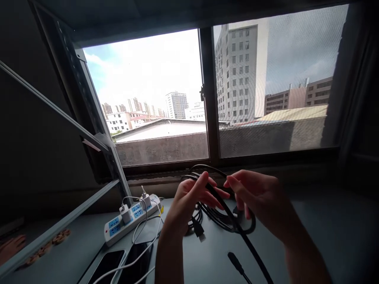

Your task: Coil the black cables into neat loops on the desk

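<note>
My left hand (192,197) is closed around loops of a black cable (251,247), with the thumb laid across them. My right hand (256,193) pinches the same cable between thumb and forefinger, a little to the right of the left hand. From the hands one thick length runs down towards the bottom edge. Under the hands lies a coil of black cable (219,223), partly hidden by the fingers. A black USB plug (197,227) sticks out below the left hand. Closer to me, a second black cable end (235,261) rests on the table.
On the left stands a white power strip (111,237) with two white chargers and white cords. Two dark phones, one (108,266) further left and one (137,262) under the cords, lie nearby. Metal shelf bars (97,199) cross the left side. Another person's hand (12,248) shows beyond them.
</note>
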Motion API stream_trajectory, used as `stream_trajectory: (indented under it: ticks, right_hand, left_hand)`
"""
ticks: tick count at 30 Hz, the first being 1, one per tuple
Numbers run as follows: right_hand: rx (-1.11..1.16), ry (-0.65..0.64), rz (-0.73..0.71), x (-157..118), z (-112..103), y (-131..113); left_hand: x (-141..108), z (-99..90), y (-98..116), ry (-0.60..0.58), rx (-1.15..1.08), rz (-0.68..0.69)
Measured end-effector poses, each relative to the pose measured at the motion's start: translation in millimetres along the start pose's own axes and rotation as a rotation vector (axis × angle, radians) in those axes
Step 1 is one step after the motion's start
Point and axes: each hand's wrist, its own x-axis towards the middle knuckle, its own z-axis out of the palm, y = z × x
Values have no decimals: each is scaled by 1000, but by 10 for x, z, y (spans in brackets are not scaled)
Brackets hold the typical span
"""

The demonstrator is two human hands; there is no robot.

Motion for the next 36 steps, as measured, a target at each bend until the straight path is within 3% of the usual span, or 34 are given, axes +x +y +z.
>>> stream_trajectory:
  ticks: [3, 7, 11, 15, 18, 23, 28, 32, 36]
  right_hand:
    - [53, 143, -46, 32, -48, 25]
    - [163, 182, -78, 84, -119, 69]
    - [254, 175, -49, 95, -203, 81]
    - [167, 129, -67, 81, -239, 82]
    - [81, 75, -67, 81, -168, 92]
    - [-83, 7, -45, 77, 55, 70]
    - [-220, -81, -118, 37, 163, -9]
    - [-432, 21, -212, 33, 171, -15]
    - [-484, 111, -288, 88, 127, 41]
  left_hand:
    - [-55, -85, 38, -26, -145, 4]
    - [-114, -219, 66, -58, -207, -9]
    - [-102, -362, 66, 152, -51, -6]
    - [-41, -462, 33, 368, 81, 107]
    - [-3, -405, 17, 342, 17, 117]
    - [53, -130, -32, 211, -107, 23]
    - [91, -9, -85, 192, -94, 29]
    - [81, -6, -74, 183, -66, 55]
    - [81, -45, -76, 241, 16, 82]
